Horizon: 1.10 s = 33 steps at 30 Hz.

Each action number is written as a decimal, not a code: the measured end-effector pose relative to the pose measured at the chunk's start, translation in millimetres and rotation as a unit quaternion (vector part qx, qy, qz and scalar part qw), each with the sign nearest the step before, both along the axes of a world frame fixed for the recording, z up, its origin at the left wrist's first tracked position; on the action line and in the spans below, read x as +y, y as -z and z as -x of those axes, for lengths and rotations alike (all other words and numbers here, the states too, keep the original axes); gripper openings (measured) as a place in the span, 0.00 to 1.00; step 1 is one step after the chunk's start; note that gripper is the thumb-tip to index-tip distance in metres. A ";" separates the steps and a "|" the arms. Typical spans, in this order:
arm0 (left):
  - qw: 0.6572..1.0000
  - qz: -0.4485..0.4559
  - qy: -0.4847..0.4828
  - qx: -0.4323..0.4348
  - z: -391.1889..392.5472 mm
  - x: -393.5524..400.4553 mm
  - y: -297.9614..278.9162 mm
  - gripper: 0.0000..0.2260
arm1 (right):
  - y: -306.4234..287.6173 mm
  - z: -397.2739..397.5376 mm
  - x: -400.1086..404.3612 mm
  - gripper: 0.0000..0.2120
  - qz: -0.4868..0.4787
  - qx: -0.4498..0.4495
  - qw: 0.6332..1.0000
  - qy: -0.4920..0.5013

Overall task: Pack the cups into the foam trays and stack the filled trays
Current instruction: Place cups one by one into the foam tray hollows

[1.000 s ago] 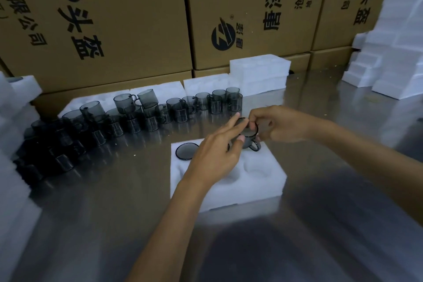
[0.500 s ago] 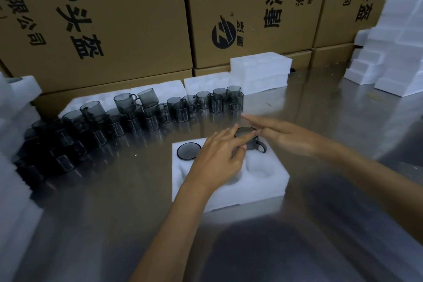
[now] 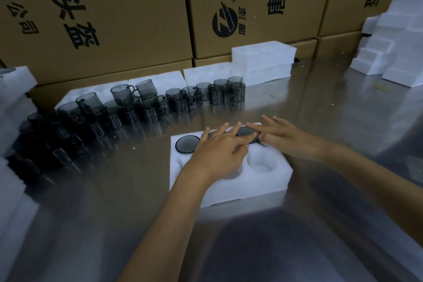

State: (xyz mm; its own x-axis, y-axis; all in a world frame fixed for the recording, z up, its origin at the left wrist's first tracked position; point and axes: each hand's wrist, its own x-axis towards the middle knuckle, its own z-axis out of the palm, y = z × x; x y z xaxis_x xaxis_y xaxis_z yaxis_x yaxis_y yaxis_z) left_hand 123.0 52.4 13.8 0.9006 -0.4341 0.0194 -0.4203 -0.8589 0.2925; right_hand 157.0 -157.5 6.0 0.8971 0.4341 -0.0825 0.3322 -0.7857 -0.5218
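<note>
Foam tray [image 3: 231,181]: white, lying flat on the reflective metal surface [image 3: 114,201], centre of view. Far-row pockets are holding smoked-glass cups seated rim-up; near-row right pocket is showing bare foam.

Far-left cup [image 3: 187,144]: sitting fully in its pocket, untouched.

Far-right cup [image 3: 247,133]: sitting in its pocket, rim level with the foam; both hands are touching it.

Left hand [image 3: 220,151]: lying palm-down across the tray, fingers [image 3: 246,138] straight and spread apart, tips resting on the far-right cup's rim. A middle cup is partly hidden under this hand.

Right hand [image 3: 283,135]: reaching in from the right, fingers extended and slightly apart, tips meeting the same cup's rim; holding nothing.

Loose cups [image 3: 174,99]: many, standing in a curved band on the surface behind and left of the tray, some stacked.

Spare foam trays [image 3: 263,62]: piling against the cardboard boxes [image 3: 114,18] at the back; more foam blocks [image 3: 393,36] are standing far right.
</note>
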 end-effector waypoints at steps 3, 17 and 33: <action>0.997 0.045 0.003 0.067 -17.1 4.7 -17.6 0.18 | -22.2 -6.0 4.8 0.13 -0.078 0.034 0.996 0.019; 0.983 0.083 -0.147 -0.069 -52.2 -9.4 9.2 0.12 | -19.4 -174.1 49.8 0.26 -0.089 0.000 0.977 0.193; 0.980 0.113 -0.160 -0.040 -46.3 -6.5 1.3 0.13 | -30.8 -126.3 26.2 0.07 -0.107 -0.099 0.975 0.167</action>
State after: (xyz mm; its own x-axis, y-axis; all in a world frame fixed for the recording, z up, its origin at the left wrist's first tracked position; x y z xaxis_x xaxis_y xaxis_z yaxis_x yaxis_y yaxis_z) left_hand 169.3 45.9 12.5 0.9816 -0.1051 0.1594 -0.1689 -0.8674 0.4681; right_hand 283.4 -131.3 36.8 0.9807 0.1026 0.1667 0.1866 -0.7480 -0.6370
